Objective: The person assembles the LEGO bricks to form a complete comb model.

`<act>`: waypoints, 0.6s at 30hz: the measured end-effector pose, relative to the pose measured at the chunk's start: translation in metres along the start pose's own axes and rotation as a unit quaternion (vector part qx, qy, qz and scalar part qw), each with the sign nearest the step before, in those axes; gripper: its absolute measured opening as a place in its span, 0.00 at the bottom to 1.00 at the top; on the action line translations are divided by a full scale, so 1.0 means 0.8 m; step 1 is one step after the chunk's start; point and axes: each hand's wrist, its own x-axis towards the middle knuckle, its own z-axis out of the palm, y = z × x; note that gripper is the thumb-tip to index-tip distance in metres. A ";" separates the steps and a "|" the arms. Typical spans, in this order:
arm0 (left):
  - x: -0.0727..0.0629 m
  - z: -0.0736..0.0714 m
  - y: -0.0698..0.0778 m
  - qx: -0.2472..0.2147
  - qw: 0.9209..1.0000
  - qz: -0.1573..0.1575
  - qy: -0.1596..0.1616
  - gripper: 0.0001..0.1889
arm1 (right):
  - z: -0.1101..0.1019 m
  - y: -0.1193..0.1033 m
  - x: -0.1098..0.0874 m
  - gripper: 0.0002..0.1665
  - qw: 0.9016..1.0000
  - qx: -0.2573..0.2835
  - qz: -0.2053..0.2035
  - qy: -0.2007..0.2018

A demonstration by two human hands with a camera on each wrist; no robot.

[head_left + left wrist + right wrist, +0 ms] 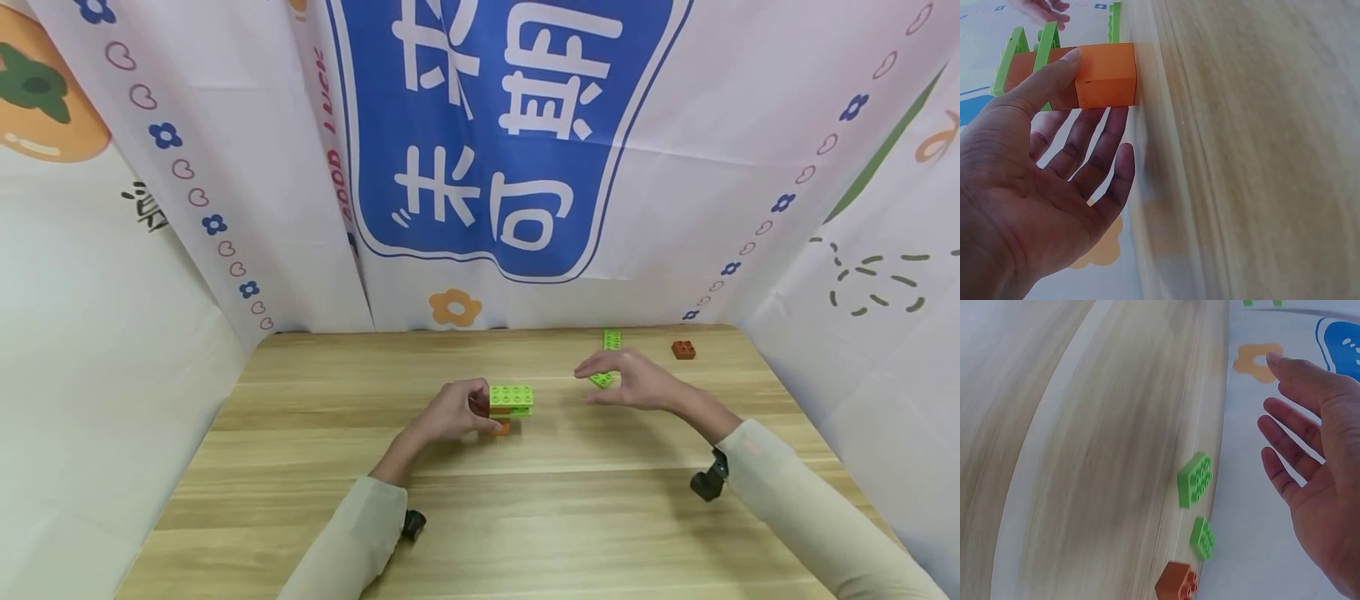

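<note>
My left hand [452,410] grips a small stack of toy building bricks [512,395] by its left side, thumb on the near face and fingers on the far side. In the left wrist view the stack has an orange brick [1107,75] at the bottom, then brown bricks alternating with two bright green studded plates. To the right, my right hand [633,382] hovers with thumb and fingers apart, holding nothing. A loose green studded plate [601,380] lies on the table below it, partly hidden by the hand in the head view.
Behind the right hand lies another green plate [612,337]. A reddish-brown brick [683,349] sits near the back right of the wooden table [315,467]. Printed cloth [660,242] hangs along the back and both sides.
</note>
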 end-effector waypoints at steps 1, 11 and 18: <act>0.000 0.000 0.000 0.000 1.000 -0.001 0.001 0.17 | -0.001 0.002 -0.002 0.23 1.000 -0.002 0.002 -0.001; -0.002 0.001 0.000 -0.002 1.000 -0.004 0.002 0.17 | -0.017 0.019 -0.024 0.27 0.999 0.003 0.043 -0.012; 0.000 0.001 0.000 0.004 1.000 0.003 0.002 0.18 | -0.030 0.029 -0.035 0.27 0.998 0.003 0.054 -0.014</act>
